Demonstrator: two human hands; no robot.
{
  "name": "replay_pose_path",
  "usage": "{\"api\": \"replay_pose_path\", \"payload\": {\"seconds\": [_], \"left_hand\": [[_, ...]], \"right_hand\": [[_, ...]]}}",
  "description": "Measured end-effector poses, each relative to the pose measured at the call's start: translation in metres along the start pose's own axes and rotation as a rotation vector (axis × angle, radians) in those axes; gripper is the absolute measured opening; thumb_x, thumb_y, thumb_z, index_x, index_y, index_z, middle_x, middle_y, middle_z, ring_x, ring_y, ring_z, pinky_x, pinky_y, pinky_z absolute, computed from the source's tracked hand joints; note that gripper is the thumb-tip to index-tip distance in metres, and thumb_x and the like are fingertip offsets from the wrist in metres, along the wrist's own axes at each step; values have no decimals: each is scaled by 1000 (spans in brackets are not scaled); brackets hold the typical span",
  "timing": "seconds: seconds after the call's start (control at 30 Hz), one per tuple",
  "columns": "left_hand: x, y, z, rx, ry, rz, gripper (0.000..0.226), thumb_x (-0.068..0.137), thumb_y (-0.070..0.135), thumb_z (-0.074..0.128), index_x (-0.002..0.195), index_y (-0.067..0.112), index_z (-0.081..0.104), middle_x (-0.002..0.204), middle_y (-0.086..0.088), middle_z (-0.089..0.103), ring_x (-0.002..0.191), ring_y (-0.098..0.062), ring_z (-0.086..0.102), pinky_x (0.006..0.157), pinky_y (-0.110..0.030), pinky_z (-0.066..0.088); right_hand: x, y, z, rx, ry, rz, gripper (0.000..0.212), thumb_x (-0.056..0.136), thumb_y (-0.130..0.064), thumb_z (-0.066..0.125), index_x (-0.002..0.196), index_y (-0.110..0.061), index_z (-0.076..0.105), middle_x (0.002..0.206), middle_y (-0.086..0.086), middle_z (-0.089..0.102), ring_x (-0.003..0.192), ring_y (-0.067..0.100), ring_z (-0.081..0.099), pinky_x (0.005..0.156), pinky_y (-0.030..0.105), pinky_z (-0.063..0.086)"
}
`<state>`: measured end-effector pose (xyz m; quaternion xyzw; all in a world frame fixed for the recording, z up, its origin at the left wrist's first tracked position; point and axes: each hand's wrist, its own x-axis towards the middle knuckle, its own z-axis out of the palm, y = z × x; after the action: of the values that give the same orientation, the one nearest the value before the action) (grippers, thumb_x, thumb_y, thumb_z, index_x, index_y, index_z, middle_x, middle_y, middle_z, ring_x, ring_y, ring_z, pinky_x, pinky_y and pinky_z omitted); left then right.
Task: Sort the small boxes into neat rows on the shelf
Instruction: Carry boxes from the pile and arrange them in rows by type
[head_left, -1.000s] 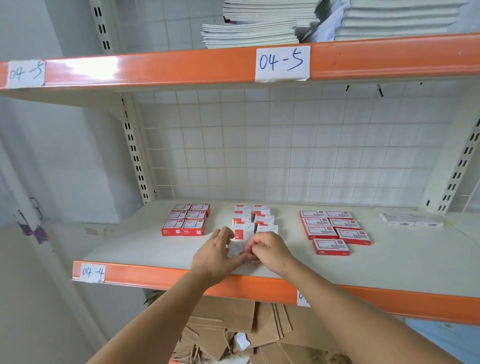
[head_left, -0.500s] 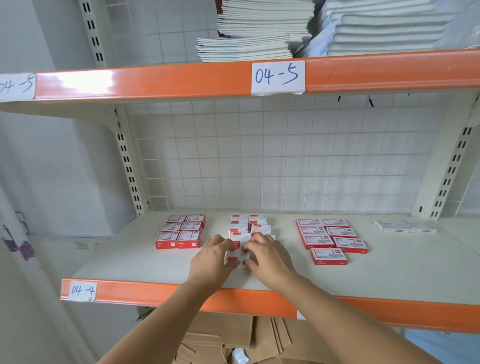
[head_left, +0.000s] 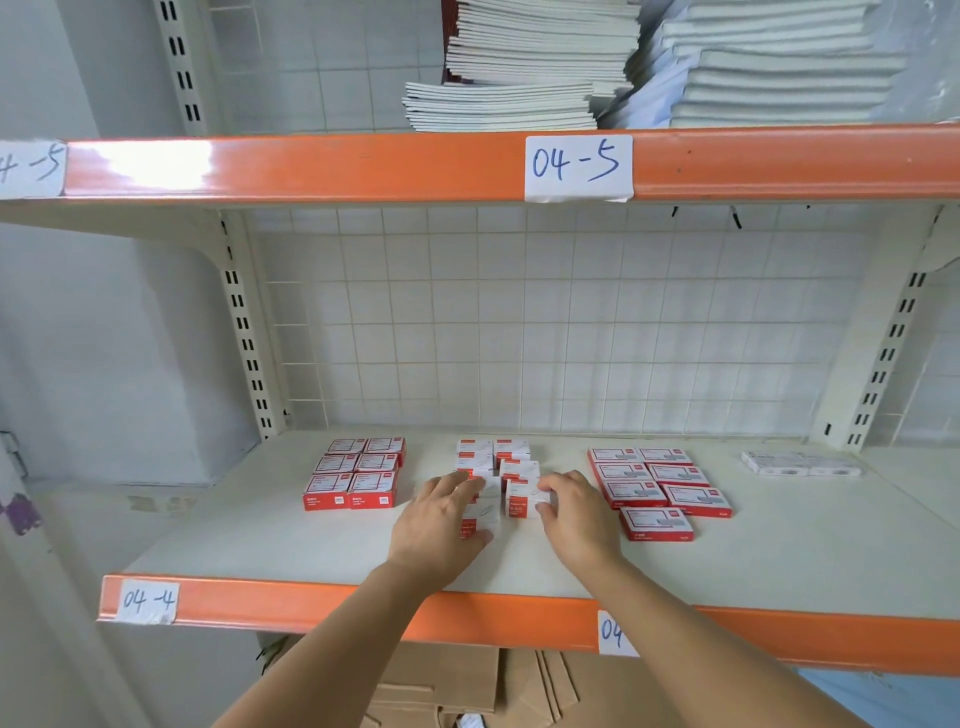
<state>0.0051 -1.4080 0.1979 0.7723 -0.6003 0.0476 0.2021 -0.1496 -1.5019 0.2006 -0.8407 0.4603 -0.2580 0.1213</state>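
Small boxes lie in groups on the cream shelf (head_left: 270, 545). A block of red boxes (head_left: 353, 475) is on the left, two columns of white boxes (head_left: 493, 454) are in the middle, and more red boxes (head_left: 654, 478) are on the right. One red box (head_left: 655, 524) sits alone in front of the right group. My left hand (head_left: 436, 525) grips the front-left white box (head_left: 480, 514), fingers over its top and thumb at its front. My right hand (head_left: 574, 514) pinches the right end of the front-right white box (head_left: 521, 501).
Flat white packs (head_left: 800, 463) lie at the far right of the shelf. The orange upper beam (head_left: 363, 166) carries stacked notebooks (head_left: 519, 78) overhead. A wire grid backs the shelf. Brown cardboard (head_left: 467, 686) lies below the orange front edge (head_left: 311, 605).
Both hands moved back from the shelf's front edge to the middle white group. They had been together on one box and now sit apart, one on each front box.
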Motion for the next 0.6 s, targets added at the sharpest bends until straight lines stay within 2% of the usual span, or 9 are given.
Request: {"api": "replay_pose_path", "payload": {"seconds": [0.23,0.33,0.47,0.6], "left_hand": [[5,-3,4,-40,-17,-9,47,92,41,54,137,32,44,143,18,40,131,-8,33,93,-29,43],[7,-3,5,-58,-18,-10,47,92,40,54,137,32,44,142,18,41,129,-9,36,91,-29,44],[8,-6,8,-82,-25,-15,46,92,38,55,137,31,44,141,18,41,126,-9,39,88,-27,44],[10,-8,10,-78,-19,-9,48,91,40,55,136,31,45,140,16,42,126,-10,38,90,-28,43]], "right_hand": [[11,-2,6,41,-11,-9,30,96,-15,51,124,-18,60,127,-1,57,110,16,57,86,23,43],[15,-3,8,49,-13,-7,34,95,-15,52,129,-18,55,130,-1,52,110,17,57,88,25,45],[20,-3,13,88,-52,-6,43,95,-12,51,138,-18,46,139,-1,50,124,17,50,99,28,43],[24,-2,13,99,-79,15,43,96,-13,51,138,-19,47,136,0,55,120,19,52,97,29,43]]}}
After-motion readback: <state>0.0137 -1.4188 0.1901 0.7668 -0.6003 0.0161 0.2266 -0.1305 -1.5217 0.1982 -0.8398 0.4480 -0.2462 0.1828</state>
